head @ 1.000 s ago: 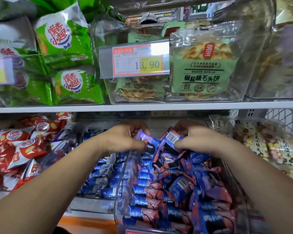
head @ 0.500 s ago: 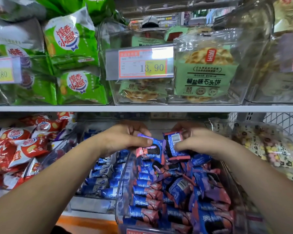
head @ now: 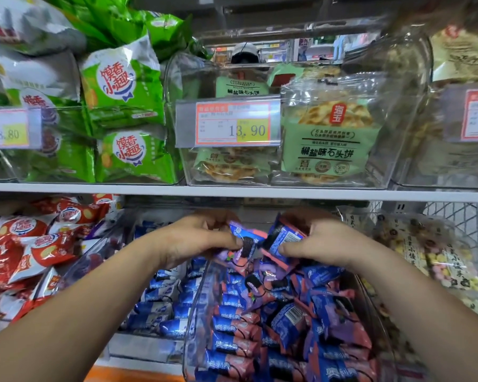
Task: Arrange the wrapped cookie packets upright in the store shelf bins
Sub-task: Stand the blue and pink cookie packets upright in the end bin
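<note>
Left hand (head: 202,238) pinches one blue-and-pink cookie packet (head: 246,239), thumb against curled fingers. Right hand (head: 323,241) pinches a second packet (head: 283,238), barcode side up. Both are held just above the heap, at the far end of the clear bin (head: 202,299), beneath the upper shelf edge (head: 232,190).

Heap of packets (head: 287,312): rows along the bin's left wall stand roughly on edge; the middle and right side are a loose jumble.

Handling, judged: light, slick crinkly film, biscuits inside likely brittle. Take each by its long sides near the crimped seal; do not squeeze the faces.

Writing: packets read 奥利奥. Green packs (head: 329,139) read 椒盐味石头饼. Green bags (head: 122,84) read 馍香小趣. Price tag (head: 232,125) reads 13.90.
</note>
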Available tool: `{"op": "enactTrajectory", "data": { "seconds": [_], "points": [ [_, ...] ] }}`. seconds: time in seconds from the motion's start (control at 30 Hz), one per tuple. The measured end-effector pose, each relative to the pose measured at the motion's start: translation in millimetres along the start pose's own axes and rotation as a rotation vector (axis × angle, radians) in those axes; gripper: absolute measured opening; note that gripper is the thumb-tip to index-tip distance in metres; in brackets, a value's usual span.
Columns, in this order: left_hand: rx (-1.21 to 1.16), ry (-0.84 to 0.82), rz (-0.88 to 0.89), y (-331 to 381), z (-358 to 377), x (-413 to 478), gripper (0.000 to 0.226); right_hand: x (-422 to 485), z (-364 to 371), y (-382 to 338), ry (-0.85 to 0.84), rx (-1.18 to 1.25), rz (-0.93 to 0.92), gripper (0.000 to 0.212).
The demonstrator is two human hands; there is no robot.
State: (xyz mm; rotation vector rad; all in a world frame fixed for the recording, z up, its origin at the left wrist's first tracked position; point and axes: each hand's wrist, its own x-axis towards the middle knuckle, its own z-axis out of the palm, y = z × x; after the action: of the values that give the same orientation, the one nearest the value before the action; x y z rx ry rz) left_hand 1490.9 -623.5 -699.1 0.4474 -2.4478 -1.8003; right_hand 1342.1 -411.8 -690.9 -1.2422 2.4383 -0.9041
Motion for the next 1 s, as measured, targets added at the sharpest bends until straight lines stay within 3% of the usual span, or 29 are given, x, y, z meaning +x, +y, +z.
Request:
{"op": "enactTrajectory", "data": {
  "seconds": [0.13,0.3,0.43,0.57,0.67,0.83,1.0],
  "points": [
    [0.100,0.073,0.078,-0.8,-7.7,-1.1,0.032,-6.1,13.2,-2.2,0.079,-0.096,-0.121,0.034],
    [0.076,0.008,0.027,-1.3,1.2,-9.9,0.033,-20.6,31.5,7.8,-0.030,0.143,-0.102,0.026],
    [0.015,-0.016,0.019,-2.9,-2.3,-16.7,0.039,-32.4,36.0,12.4,0.078,0.388,-0.076,0.013],
    [-0.064,-0.094,0.013,-2.5,-3.8,-23.4,0.037,-36.0,31.9,15.7,0.104,0.554,-0.024,0.062],
    [-0.034,-0.172,0.043,-1.9,-5.0,-26.8,0.037,-32.5,31.0,17.3,0.067,0.626,0.013,0.071],
    [-0.135,-0.174,0.058,-0.3,-5.3,-25.9,0.036,-26.8,31.9,19.7,0.031,0.598,0.046,0.044],
    [-0.111,-0.205,0.087,-2.8,1.1,-20.9,0.028,-20.9,37.2,13.4,0.062,0.714,0.087,0.047]
  ]
}}
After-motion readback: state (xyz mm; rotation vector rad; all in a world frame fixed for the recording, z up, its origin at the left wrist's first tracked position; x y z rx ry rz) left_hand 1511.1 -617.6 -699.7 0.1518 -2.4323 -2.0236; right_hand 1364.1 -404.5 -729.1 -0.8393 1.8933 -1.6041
